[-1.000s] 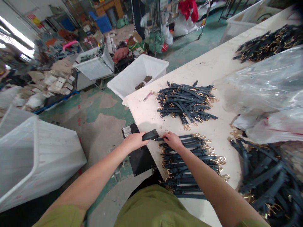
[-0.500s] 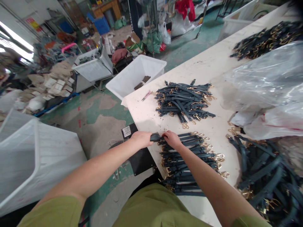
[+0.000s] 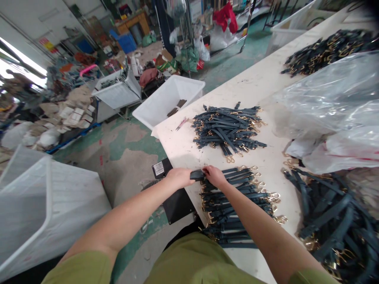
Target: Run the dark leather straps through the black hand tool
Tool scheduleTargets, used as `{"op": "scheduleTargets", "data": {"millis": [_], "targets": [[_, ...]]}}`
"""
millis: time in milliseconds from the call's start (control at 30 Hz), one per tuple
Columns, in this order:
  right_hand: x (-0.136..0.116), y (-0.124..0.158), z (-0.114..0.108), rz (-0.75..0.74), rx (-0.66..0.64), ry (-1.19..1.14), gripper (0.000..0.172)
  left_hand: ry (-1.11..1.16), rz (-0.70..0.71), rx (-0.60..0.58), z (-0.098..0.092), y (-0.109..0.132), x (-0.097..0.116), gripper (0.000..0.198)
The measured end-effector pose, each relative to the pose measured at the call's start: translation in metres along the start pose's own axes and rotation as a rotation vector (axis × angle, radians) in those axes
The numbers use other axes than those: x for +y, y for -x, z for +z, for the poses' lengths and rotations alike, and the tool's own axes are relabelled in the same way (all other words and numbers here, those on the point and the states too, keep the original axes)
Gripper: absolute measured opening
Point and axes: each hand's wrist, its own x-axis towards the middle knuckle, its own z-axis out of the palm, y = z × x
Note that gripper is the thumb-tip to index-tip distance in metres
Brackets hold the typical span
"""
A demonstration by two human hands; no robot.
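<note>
My left hand (image 3: 179,176) is closed on the end of a dark teal strap (image 3: 197,174) at the near left edge of the white table (image 3: 183,148). My right hand (image 3: 215,176) pinches the same strap just to the right, resting on a row of teal straps with gold clasps (image 3: 237,199) laid side by side. A second heap of the same straps (image 3: 227,128) lies farther back on the table.
Clear plastic bags (image 3: 334,102) cover the right of the table, with a tangle of straps (image 3: 334,225) below and another pile (image 3: 322,53) far right. White bins (image 3: 168,98) (image 3: 35,209) stand on the floor left. A black box (image 3: 173,197) sits under the table edge.
My left hand has slid right along the strap toward my right hand, so less strap shows between them. The right hand has stayed on the row.
</note>
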Motion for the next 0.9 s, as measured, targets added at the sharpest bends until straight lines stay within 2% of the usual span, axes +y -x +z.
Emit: {"op": "scheduleTargets", "data": {"millis": [100,200,300,400,500,600,700,900], "targets": [[-0.001,0.001,-0.003,-0.002,-0.006,0.024,0.023,0.086,-0.116,0.081,0.003,0.013,-0.032,0.046],[-0.003,0.001,-0.007,0.001,-0.041,0.064,0.023,0.169,-0.164,0.078,0.013,0.034,-0.063,0.046],[-0.009,0.001,-0.011,-0.006,-0.055,0.125,0.024,0.245,-0.184,0.068,0.032,0.056,-0.079,0.047],[-0.024,-0.001,-0.011,-0.101,-0.041,0.156,0.027,0.286,-0.225,0.081,0.05,0.069,-0.082,0.05],[-0.042,-0.005,-0.006,-0.206,-0.127,0.212,0.028,0.3,-0.235,0.064,0.059,0.077,-0.082,0.051],[-0.053,-0.012,0.001,-0.172,-0.205,0.314,0.025,0.314,-0.232,0.054,0.06,0.083,-0.084,0.051],[-0.057,-0.018,0.004,-0.133,-0.208,0.343,0.025,0.326,-0.239,0.075,0.06,0.089,-0.087,0.052],[-0.067,-0.018,0.008,-0.066,-0.193,0.352,0.039,0.362,-0.204,0.065,0.061,0.091,-0.086,0.048]]}}
